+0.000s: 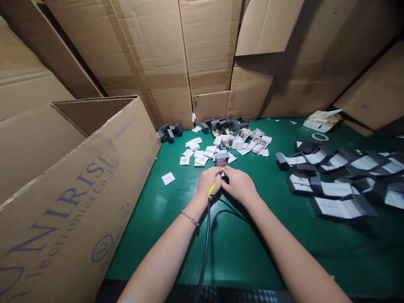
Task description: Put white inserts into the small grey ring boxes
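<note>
My left hand [208, 180] and my right hand [240, 184] meet over the middle of the green table, fingers closed around a small grey hinged box [221, 158]. Its lid stands up on the far side, and a bit of white shows between my fingertips; the rest of the box is hidden by the hands. A black cable [206, 235] with a yellow strip [211, 189] runs up to my left hand. Just beyond the box lies a pile of small white packets [202, 160], with dark small boxes [225, 125] behind them.
A large open cardboard carton [126, 164] stands along the left. To the right, several open grey boxes with white insides [337, 206] are spread out. A single white card [168, 178] lies left of my hands. Stacked cardboard [208, 46] walls the back, near a tape ring [320, 136].
</note>
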The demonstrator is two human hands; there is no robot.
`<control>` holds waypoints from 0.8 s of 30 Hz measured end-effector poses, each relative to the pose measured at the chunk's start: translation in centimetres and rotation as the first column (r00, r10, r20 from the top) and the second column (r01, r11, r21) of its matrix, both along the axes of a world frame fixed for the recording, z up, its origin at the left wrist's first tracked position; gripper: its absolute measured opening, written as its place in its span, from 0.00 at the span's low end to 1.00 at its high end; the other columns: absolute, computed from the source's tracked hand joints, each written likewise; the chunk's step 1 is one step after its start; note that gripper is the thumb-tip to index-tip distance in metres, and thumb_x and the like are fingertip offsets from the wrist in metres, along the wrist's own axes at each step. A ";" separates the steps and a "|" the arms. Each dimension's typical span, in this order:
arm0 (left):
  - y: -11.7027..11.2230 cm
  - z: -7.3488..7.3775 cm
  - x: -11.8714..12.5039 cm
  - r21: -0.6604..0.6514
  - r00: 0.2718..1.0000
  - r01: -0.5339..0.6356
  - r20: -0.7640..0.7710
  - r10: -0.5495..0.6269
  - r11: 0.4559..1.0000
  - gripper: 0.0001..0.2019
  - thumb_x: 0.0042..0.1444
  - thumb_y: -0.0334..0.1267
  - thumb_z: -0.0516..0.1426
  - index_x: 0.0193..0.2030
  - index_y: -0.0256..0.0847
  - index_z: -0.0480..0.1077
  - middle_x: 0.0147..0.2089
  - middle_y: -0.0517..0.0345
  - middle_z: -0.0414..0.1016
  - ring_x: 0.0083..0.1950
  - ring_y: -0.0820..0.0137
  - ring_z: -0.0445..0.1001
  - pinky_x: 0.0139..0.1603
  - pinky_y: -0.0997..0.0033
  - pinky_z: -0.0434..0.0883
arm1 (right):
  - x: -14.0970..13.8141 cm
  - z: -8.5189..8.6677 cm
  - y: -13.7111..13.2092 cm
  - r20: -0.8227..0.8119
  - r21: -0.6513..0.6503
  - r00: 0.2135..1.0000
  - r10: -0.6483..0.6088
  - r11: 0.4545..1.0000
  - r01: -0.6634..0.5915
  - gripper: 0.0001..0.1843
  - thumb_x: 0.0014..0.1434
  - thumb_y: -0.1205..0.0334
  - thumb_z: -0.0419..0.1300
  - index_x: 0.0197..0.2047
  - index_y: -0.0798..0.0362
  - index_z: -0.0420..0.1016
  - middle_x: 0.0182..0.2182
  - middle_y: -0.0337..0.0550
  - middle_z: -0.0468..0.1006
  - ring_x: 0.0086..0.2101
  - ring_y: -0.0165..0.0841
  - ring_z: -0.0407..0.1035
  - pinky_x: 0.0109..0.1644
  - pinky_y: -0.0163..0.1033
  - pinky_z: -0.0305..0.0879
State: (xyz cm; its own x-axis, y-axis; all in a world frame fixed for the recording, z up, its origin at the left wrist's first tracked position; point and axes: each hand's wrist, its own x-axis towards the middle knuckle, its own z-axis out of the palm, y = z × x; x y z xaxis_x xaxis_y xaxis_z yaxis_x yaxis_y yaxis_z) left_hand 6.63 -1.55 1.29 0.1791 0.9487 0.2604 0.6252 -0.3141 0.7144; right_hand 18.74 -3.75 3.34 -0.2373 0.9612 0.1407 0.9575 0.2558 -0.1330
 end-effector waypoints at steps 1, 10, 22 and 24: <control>0.2 -0.1 -0.1 -0.002 0.995 -0.044 0.084 0.044 0.999 0.16 0.49 0.24 0.48 0.36 0.41 0.75 0.43 0.56 0.77 0.47 0.69 0.73 0.52 0.70 0.68 | -0.2 0.0 -0.1 0.004 0.007 1.000 0.001 1.000 -0.001 0.23 0.59 0.55 0.48 0.55 0.53 0.66 0.56 0.48 0.68 0.44 0.38 0.69 0.47 0.41 0.63; 1.4 -0.5 -0.4 -0.091 0.864 -0.293 0.401 0.305 0.952 0.15 0.44 0.22 0.48 0.38 0.37 0.68 0.45 0.53 0.66 0.31 0.76 0.68 0.33 0.73 0.69 | -0.1 0.8 -0.4 0.046 -0.070 0.987 -0.155 0.985 0.158 0.20 0.59 0.57 0.47 0.54 0.42 0.68 0.48 0.45 0.75 0.42 0.43 0.70 0.55 0.64 0.47; 1.1 0.0 -0.2 -0.078 0.919 -0.221 0.317 0.234 0.972 0.14 0.47 0.24 0.48 0.38 0.38 0.68 0.45 0.55 0.66 0.30 0.77 0.66 0.35 0.74 0.68 | 3.0 1.2 -0.1 -0.103 0.121 0.911 -0.400 0.904 0.410 0.19 0.55 0.65 0.46 0.40 0.59 0.75 0.39 0.59 0.75 0.45 0.49 0.66 0.56 0.63 0.49; 1.1 -0.1 -0.2 -0.063 0.930 -0.194 0.304 0.204 0.979 0.13 0.48 0.24 0.48 0.38 0.38 0.68 0.45 0.55 0.67 0.31 0.77 0.66 0.36 0.74 0.68 | 2.3 0.3 0.6 -0.306 0.066 0.922 -0.239 0.960 0.271 0.21 0.56 0.65 0.46 0.50 0.59 0.70 0.47 0.57 0.72 0.50 0.44 0.64 0.57 0.52 0.56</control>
